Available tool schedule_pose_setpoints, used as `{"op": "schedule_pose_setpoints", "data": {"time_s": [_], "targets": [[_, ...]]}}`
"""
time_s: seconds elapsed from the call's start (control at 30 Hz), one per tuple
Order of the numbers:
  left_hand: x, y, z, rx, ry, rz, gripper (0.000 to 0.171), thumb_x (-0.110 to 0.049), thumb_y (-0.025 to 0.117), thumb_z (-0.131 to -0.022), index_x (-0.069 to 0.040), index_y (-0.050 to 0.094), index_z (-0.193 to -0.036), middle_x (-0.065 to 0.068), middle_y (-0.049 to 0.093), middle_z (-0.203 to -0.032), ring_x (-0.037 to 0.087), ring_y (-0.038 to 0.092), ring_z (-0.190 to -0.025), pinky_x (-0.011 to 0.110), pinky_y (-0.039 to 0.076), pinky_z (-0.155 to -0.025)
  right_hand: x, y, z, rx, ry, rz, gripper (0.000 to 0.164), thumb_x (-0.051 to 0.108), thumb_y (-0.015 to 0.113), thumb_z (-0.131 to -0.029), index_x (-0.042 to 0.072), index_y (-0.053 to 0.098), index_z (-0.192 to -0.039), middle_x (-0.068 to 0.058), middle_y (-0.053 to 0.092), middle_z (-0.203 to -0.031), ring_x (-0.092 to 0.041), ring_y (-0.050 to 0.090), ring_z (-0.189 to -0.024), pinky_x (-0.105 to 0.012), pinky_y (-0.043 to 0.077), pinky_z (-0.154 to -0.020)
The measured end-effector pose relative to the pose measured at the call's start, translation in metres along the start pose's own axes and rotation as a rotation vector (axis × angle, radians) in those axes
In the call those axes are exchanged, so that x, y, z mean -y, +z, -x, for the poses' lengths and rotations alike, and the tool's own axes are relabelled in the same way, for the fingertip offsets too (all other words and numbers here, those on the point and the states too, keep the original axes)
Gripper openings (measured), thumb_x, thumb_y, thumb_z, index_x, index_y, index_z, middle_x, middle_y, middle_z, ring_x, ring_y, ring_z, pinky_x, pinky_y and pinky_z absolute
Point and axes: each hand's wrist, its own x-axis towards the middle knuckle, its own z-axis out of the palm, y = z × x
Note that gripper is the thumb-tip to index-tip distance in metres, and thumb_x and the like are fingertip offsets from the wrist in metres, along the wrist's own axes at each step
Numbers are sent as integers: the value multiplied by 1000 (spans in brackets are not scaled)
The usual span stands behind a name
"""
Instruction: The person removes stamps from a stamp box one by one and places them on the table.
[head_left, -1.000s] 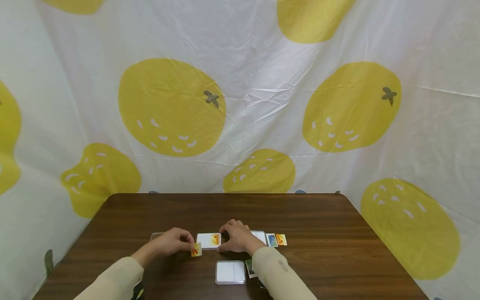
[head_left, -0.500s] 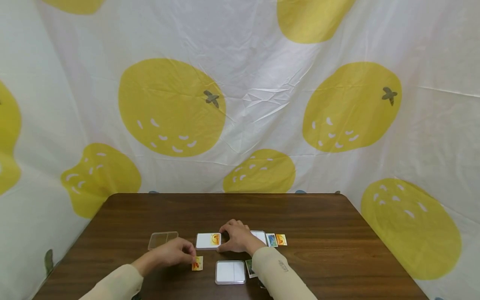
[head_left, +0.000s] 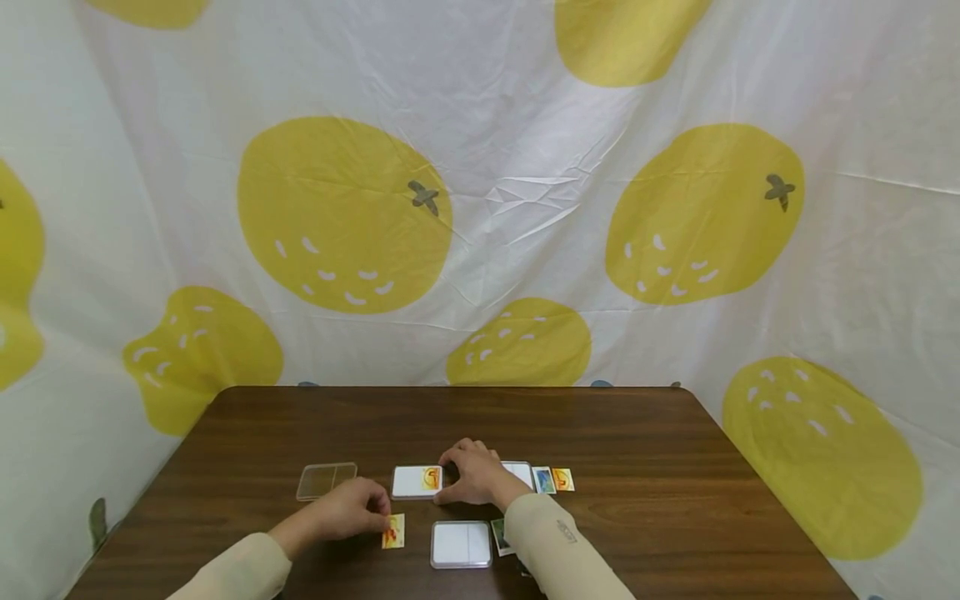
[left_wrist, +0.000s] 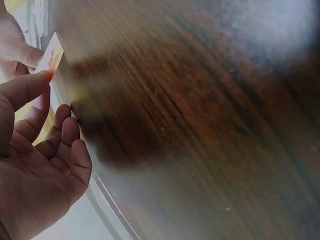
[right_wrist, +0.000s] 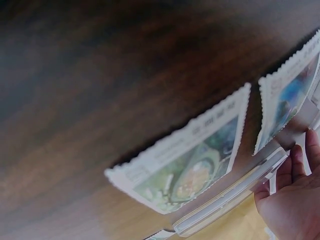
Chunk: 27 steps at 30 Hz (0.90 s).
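Note:
In the head view my left hand [head_left: 347, 507] pinches a yellow-orange postage stamp [head_left: 394, 533] between thumb and index finger. The same stamp [left_wrist: 54, 56] tilts up from the fingertips in the left wrist view, the other fingers loosely curled. My right hand [head_left: 474, 475] holds the right end of a clear case with a white insert [head_left: 407, 483], thumb at its near corner and fingers at its far corner. On that insert's right part lies an orange-and-yellow stamp [head_left: 430, 477]. The right wrist view catches the right hand [right_wrist: 295, 202] only at its lower right edge.
Nearer me sits another clear case [head_left: 461, 546], with a dark green stamp [head_left: 502, 537] right of it. A third case [head_left: 519, 472] is partly behind the right hand, beside a blue stamp [head_left: 543, 481] and an orange stamp [head_left: 562, 479]. A transparent lid [head_left: 318, 482] lies left.
My left hand has come nearer the body with the stamp, uncovering the transparent lid; the stamp now shows more fully. The right hand has stayed at the case.

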Motion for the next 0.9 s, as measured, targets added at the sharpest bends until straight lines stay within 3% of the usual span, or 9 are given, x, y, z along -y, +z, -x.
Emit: {"op": "schedule_pose_setpoints", "data": {"time_s": [0.23,0.9], "targets": [[-1,2,-3,-14,25,-60,15,-14,77,-79,-14,63,-75,-10,53,-75,4,46,-69,28,41,-63,0,1,0,-15,-4,13,53,50,81,-76,22,66,-118,-5,53,-129,-27,47,-123,-47,36,-98],[-3,-1,-6,-23,-18,-53,13,-14,78,-79,-11,66,-83,-6,57,-79,9,50,-72,31,43,-65,0,0,0,-7,-1,1,53,51,80,-77,22,66,-120,-5,53,-130,-28,46,-123,-48,36,-99]]}}
